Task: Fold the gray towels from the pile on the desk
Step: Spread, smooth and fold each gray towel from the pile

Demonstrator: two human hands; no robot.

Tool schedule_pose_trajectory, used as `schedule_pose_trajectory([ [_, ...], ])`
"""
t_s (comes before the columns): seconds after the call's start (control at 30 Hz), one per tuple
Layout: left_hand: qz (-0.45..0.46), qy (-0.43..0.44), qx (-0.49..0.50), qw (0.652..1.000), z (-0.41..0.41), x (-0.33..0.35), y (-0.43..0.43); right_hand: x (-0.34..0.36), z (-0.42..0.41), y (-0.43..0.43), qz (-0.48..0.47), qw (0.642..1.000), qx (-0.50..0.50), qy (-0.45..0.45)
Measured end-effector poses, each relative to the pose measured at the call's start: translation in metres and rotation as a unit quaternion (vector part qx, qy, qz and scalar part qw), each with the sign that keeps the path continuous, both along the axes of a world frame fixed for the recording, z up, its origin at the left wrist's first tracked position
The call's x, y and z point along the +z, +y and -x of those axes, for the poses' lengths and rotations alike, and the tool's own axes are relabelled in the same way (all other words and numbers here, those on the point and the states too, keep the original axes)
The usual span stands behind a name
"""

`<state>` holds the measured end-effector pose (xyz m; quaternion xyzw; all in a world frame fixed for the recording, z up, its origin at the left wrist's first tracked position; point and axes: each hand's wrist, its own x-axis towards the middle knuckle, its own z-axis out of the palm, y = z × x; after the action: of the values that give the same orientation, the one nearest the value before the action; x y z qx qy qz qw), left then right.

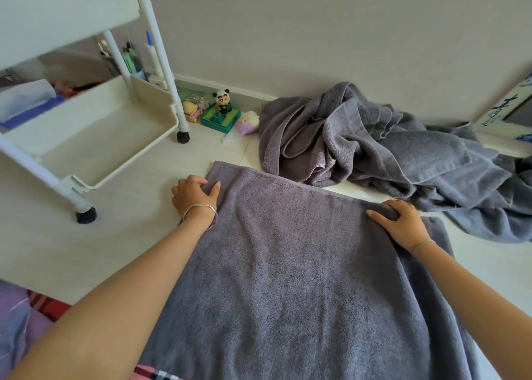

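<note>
Two hands work one gray towel (pixel 288 279), spread flat on the pale tabletop (pixel 129 235). The left hand (pixel 195 195) curls round the far left corner, while the right hand (pixel 403 221) grips a bunched roll of the far hem. It's thick, nubby terry. Just beyond the right hand sits the crumpled pile (pixel 374 149) of gray towels. Off to the left stands a white plastic trolley (pixel 95 138), and behind it pens stand upright in a holder (pixel 132 60).
</note>
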<state>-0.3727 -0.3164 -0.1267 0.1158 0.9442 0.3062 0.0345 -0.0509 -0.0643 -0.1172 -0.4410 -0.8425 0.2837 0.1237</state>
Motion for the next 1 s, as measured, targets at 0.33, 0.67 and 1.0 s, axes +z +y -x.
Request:
schedule_pose_trajectory([
  [0.33, 0.103, -0.050, -0.025, 0.993, 0.014, 0.004, -0.007, 0.001, 0.010, -0.002, -0.002, 0.999, -0.039, -0.018],
  [0.67, 0.026, 0.091, -0.065, 0.993, -0.008, 0.011, 0.001, 0.006, 0.015, -0.004, 0.028, 0.999, -0.035, -0.031],
  [1.0, 0.143, 0.051, -0.464, 0.873, -0.190, -0.007, 0.099, 0.032, -0.011, 0.014, 0.044, 0.983, 0.069, -0.167],
])
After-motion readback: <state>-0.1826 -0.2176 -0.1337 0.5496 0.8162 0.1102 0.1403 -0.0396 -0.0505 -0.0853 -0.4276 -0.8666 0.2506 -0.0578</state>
